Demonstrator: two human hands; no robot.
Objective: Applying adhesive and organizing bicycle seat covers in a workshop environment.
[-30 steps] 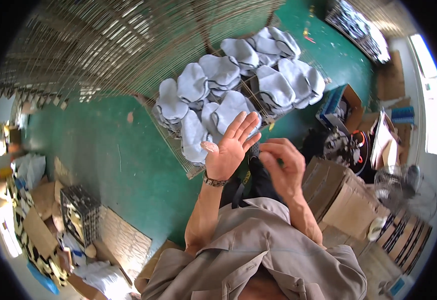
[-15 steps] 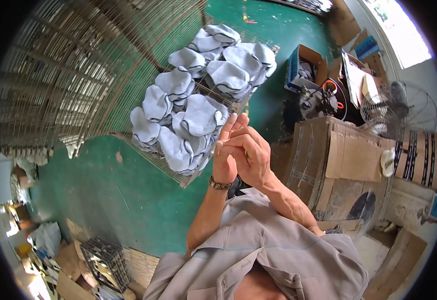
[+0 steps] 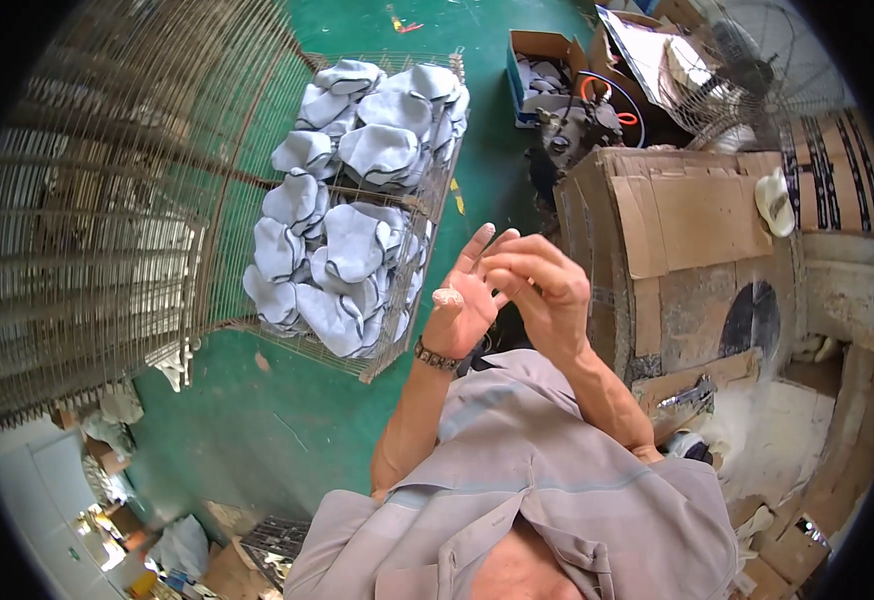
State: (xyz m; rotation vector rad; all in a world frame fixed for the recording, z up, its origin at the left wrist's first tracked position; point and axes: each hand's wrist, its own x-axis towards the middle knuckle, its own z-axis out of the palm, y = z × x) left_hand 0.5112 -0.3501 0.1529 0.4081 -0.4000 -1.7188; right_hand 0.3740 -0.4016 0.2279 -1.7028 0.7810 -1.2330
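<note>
Grey-white fabric pieces fill a wire basket at upper centre on the green floor. Head view, frame centre: left hand open, fingers raised; right hand curled, fingertips meeting the left's. Cardboard box at right.

Left hand open against right hand, wire basket of grey-white cloth pieces, green floor
</note>
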